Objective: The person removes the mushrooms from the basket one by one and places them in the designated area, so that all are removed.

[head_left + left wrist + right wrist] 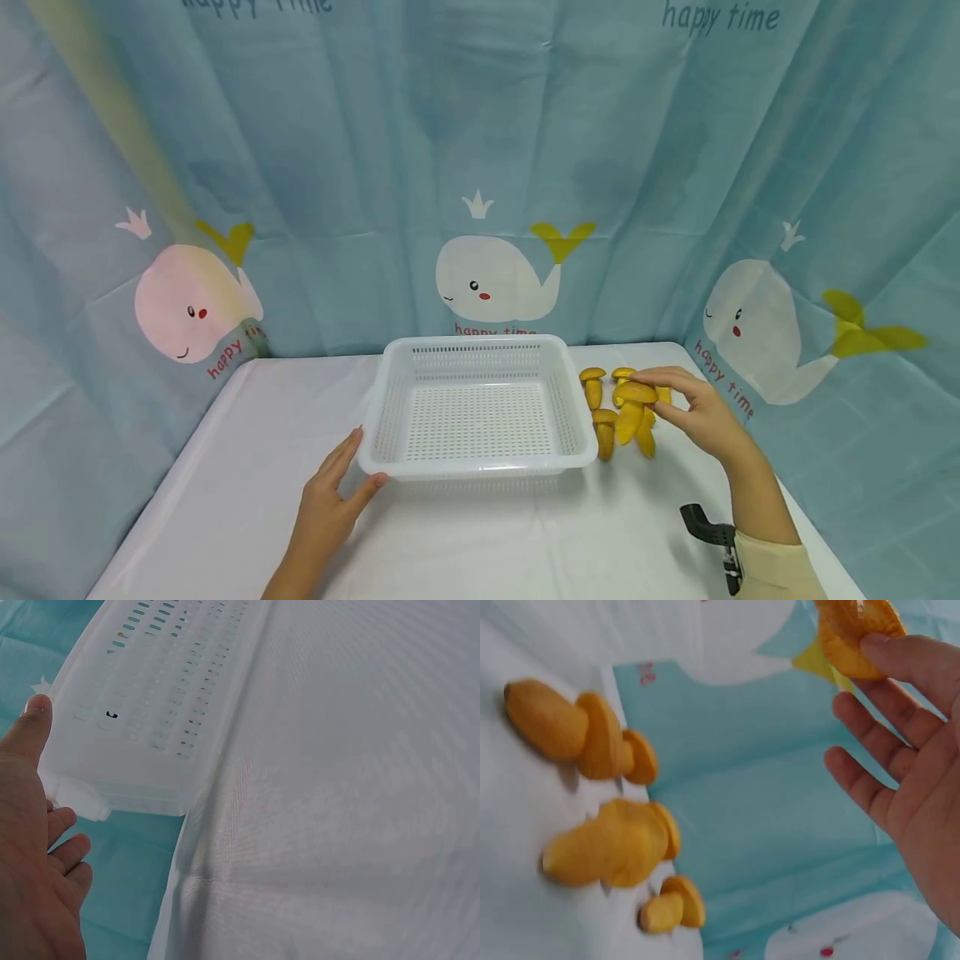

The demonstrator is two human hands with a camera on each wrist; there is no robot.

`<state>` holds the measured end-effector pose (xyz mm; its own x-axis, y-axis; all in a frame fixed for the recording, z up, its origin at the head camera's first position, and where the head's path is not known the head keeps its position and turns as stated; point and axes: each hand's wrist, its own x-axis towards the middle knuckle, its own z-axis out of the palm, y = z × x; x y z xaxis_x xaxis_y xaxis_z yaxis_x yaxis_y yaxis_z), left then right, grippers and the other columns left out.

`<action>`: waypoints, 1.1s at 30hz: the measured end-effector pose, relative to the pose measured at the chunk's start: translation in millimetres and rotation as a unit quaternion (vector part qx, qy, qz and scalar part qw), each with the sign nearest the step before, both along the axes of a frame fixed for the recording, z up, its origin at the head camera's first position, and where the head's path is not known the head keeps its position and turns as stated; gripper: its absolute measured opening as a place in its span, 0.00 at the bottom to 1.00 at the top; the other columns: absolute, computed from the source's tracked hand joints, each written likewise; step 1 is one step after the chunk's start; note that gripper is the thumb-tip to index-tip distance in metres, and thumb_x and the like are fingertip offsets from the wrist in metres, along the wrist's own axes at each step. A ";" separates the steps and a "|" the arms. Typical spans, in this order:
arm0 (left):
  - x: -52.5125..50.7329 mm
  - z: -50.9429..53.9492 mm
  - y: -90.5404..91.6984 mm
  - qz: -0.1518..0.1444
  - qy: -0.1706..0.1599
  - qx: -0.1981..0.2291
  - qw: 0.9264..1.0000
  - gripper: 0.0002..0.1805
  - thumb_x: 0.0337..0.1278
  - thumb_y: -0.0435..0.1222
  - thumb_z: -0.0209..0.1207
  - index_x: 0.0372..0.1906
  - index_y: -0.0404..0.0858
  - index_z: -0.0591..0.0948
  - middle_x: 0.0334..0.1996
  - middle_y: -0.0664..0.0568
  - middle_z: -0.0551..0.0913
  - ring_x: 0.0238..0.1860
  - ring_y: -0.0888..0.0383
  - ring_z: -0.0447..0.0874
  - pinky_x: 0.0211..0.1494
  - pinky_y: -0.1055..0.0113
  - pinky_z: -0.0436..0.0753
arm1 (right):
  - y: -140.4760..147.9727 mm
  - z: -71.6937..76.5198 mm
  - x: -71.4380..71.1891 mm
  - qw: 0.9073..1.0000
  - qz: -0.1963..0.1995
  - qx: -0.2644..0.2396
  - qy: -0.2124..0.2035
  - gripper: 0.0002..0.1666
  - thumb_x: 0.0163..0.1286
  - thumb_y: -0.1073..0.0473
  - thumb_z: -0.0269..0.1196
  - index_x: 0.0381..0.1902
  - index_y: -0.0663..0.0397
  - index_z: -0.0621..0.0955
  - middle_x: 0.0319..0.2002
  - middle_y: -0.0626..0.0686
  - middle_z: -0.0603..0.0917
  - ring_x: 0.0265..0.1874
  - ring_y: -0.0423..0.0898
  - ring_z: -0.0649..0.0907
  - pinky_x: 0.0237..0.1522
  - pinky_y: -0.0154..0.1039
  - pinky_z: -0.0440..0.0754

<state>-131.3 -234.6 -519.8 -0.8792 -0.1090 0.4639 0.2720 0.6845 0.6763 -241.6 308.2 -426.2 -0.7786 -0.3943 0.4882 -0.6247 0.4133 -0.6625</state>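
A yellow mushroom (630, 410) with a domed cap and thick stem is pinched at its cap by my right hand (701, 412), stem pointing down. In the right wrist view the thumb presses the cap of this mushroom (855, 637), and the other fingers spread away from it. Several more yellow mushrooms (604, 433) lie under and beside that hand, right of a white perforated plastic basket (480, 465). My left hand (327, 500) rests at the basket's front left corner, fingers straight along the left side and thumb at the front rim.
A white cloth (480, 550) covers the table. Blue curtains (360, 283) printed with whales hang behind it and at both sides. A black strap mount (708, 529) is worn on the right wrist near the beige sleeve (776, 571).
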 end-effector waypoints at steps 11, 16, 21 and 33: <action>-0.4 -1.9 -2.3 0.000 0.004 -0.003 1.000 0.46 0.53 0.43 0.76 0.77 0.45 0.69 0.74 0.45 0.71 0.71 0.39 0.72 0.63 0.94 0.57 | 33.2 -14.5 -7.9 0.995 -0.095 0.024 -0.016 0.21 0.71 0.69 0.66 0.60 0.54 0.84 0.58 0.55 0.84 0.56 0.28 0.76 0.54 0.19 0.71; 0.5 -1.0 -2.3 0.003 0.000 0.004 1.000 0.46 0.52 0.42 0.76 0.76 0.45 0.69 0.74 0.46 0.72 0.71 0.40 0.72 0.63 0.94 0.57 | 44.5 -20.9 -10.3 0.989 -0.134 0.054 -0.040 0.19 0.74 0.62 0.65 0.61 0.51 0.84 0.59 0.52 0.84 0.54 0.25 0.73 0.53 0.19 0.71; 0.6 -0.5 -1.3 0.004 -0.005 0.005 1.000 0.46 0.52 0.42 0.76 0.77 0.45 0.69 0.74 0.46 0.71 0.71 0.41 0.72 0.63 0.94 0.57 | 56.6 -33.0 -14.3 0.986 -0.146 0.059 -0.050 0.19 0.74 0.61 0.66 0.61 0.53 0.83 0.58 0.55 0.83 0.53 0.24 0.74 0.51 0.20 0.74; 0.0 -0.3 0.0 0.003 -0.010 0.003 1.000 0.46 0.53 0.43 0.76 0.77 0.46 0.69 0.74 0.47 0.71 0.72 0.40 0.72 0.62 0.94 0.57 | 77.6 -53.9 -19.6 0.983 -0.160 0.053 -0.070 0.19 0.75 0.64 0.64 0.62 0.58 0.83 0.55 0.52 0.84 0.49 0.24 0.75 0.49 0.19 0.76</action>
<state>-131.3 -234.6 -520.1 -0.8872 -0.1171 0.4464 0.2551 0.6815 0.6859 -261.2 385.7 -480.1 -0.9275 -0.1622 0.3369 -0.3579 0.6456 -0.6746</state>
